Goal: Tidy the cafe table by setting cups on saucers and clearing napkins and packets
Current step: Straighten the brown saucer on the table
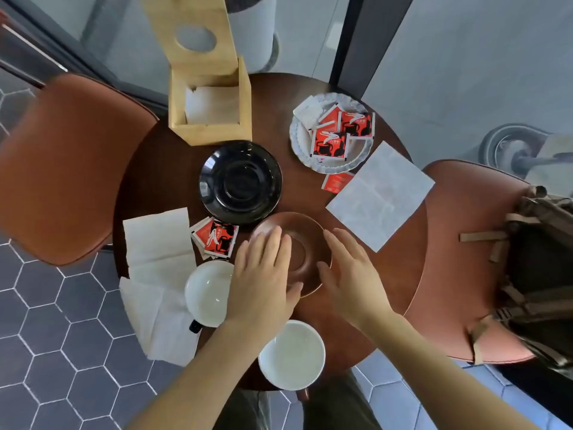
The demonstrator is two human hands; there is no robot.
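Brown saucer [305, 243] between both hands, left [263, 274] and right [350, 274], fingers spread, gripping nothing.

A single head-worn wide-angle view looks almost straight down on the round desk [387, 274] from close above. The desk fills the frame's centre, both forearms enter from the bottom edge, and tiled floor [55, 352] shows at lower left.
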